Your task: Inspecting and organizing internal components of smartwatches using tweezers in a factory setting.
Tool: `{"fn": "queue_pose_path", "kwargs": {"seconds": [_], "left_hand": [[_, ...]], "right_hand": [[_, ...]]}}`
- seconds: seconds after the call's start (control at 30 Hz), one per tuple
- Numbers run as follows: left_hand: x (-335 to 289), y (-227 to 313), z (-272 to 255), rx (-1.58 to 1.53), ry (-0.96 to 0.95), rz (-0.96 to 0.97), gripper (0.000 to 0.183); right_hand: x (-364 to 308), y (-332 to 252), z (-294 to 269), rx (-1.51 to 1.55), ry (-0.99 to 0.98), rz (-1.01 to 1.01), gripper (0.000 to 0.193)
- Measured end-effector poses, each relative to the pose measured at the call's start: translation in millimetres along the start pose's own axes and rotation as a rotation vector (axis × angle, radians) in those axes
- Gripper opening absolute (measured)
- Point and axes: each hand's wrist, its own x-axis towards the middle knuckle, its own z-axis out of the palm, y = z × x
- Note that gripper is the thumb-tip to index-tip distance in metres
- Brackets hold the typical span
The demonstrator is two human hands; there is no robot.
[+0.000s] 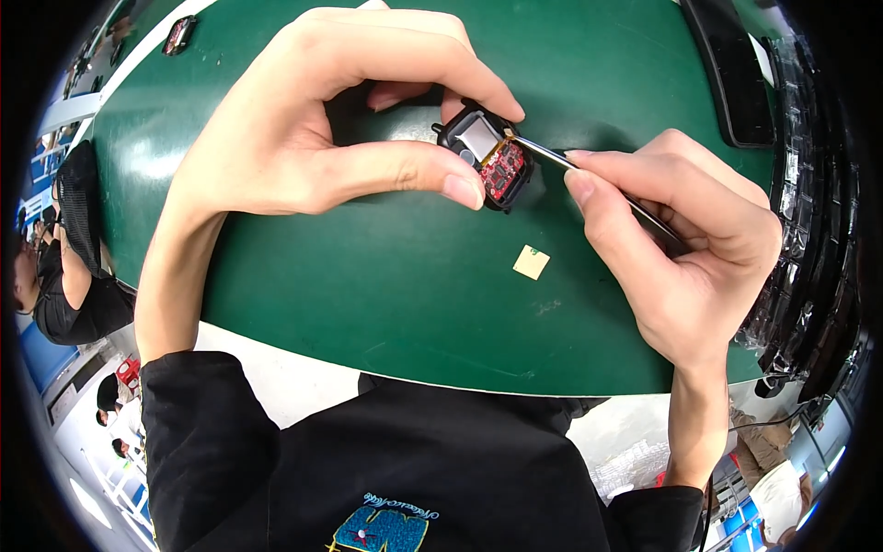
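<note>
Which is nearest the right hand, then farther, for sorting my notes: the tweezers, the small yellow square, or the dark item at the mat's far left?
1. Tweezers, held in the right hand.
2. Yellow square, on the mat just left.
3. Dark item, far left corner.

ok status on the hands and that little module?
Left hand pinching small black module, red circuit board exposed. Right hand holds tweezers, tip at module's top edge. Small yellowish square lies loose on green mat, clear of both hands.
</note>
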Motion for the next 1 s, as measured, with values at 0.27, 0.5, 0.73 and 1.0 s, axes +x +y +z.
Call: {"fn": "queue_pose_path", "kwargs": {"seconds": [0.27,0.5,0.73,1.0], "left_hand": [[1.1,-0.6,2.6,-0.015,0.023,0.052,0.058],[4.2,2.5,3.2,0.042,0.009,0.078,0.053],[2.8,3.8,3.0,0.016,0.021,0.056,0.053],[3.0,5.2,1.6,0.028,0.016,0.049,0.054]], "right_hand": [[0.4,1.3,3.3,-0.016,0.019,-0.047,0.018],[-0.1,2.5,-0.6,-0.033,-0.006,-0.013,0.020],[-0.4,3.8,4.1,-0.037,0.009,-0.091,0.021],[-0.3,2.5,3.0,-0.041,0.021,-0.071,0.021]]}}
